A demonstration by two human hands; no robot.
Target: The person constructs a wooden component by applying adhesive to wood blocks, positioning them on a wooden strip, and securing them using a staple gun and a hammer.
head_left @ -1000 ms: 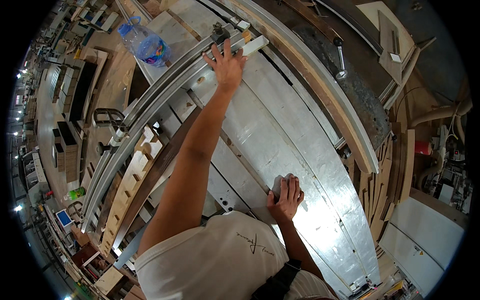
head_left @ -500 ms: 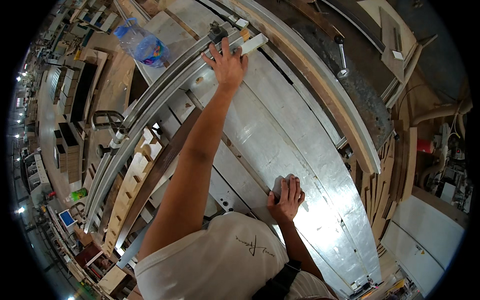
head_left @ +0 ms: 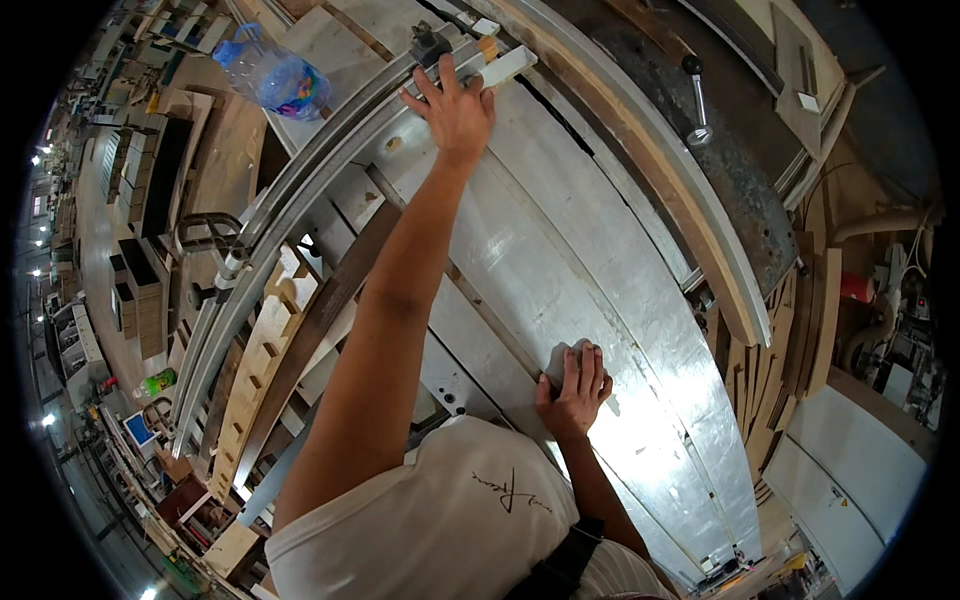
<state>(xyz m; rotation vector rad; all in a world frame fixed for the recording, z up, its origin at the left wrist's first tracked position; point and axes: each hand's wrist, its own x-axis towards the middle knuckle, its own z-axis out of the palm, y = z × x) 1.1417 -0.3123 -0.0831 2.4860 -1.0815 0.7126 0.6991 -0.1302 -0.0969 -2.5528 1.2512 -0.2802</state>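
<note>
While the left hand lies splayed over the rail at the view's twelve o'clock, fingers unclenched, the right hand rests loosely on the table between four and five, grasping nothing! Close by the left hand: white strip towards two o'clock, black stop at eleven; and a bottle beyond the rail, between ten and eleven.

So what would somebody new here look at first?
Probably the big shiny table in the middle, brightest beside the right hand, which rests on it. Next, the bare left arm stretching up the picture, with the left hand spread at the rail. Then the clear bottle with a blue cap, at the upper left.
</note>
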